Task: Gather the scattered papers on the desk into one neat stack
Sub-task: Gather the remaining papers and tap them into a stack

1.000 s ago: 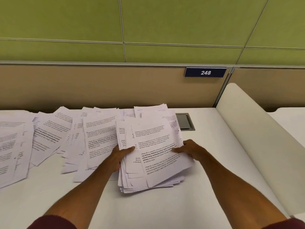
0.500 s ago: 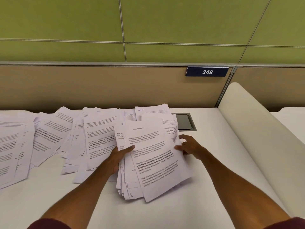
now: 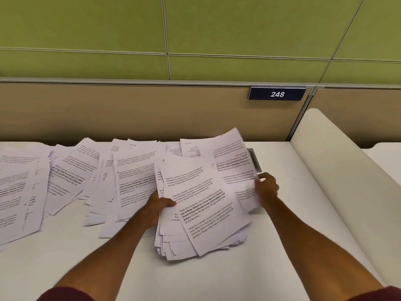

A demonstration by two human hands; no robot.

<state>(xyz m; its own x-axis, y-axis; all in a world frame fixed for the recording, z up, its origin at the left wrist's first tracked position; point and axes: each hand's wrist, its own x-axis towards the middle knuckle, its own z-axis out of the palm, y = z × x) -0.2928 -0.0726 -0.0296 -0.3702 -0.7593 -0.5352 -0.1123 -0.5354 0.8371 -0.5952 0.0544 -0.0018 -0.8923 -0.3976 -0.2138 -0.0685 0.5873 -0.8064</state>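
Head view: the ragged stack of papers [image 3: 201, 205] lies on the table [image 3: 195, 276] between both hands. The left hand [image 3: 155, 208] clamps thumb and fingers on its left edge, while the right hand [image 3: 265, 190] pinches a blurred sheet [image 3: 234, 161] raised at its far right side. Left of the left fingers, loose papers [image 3: 65, 177] lie fanned across the table.

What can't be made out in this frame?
All in the head view:
1. Text on the lifted sheet in the right hand: motion blur.
2. Most of the desk hatch: behind that sheet.
3. Extent of the scattered papers: cut by the left edge.
4. Fingers of the left hand: under the pile it grips.
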